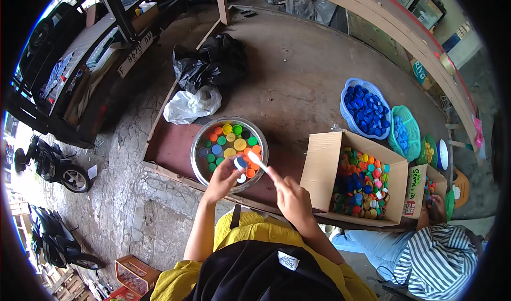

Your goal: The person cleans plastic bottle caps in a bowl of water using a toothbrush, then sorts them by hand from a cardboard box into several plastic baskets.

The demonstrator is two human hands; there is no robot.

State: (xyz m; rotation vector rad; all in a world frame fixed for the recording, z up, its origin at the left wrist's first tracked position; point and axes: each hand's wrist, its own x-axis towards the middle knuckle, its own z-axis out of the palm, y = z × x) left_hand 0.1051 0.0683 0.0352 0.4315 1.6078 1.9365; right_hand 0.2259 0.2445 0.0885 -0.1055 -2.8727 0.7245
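Note:
My left hand is closed around a blue bottle cap and holds it over the near rim of a round metal basin. Between the fingers of my right hand is a slim white stick-like brush, seemingly a toothbrush, its far end close to the cap. Inside the basin, several green, orange, yellow and blue bottle caps float or lie in what looks like water. Fine detail at the brush's tip is too small to make out.
Right of the basin stands an open cardboard box full of mixed caps. Beyond it are a blue basket of dark blue caps and a green basket. Plastic bags lie at the back left. A person in stripes sits at right.

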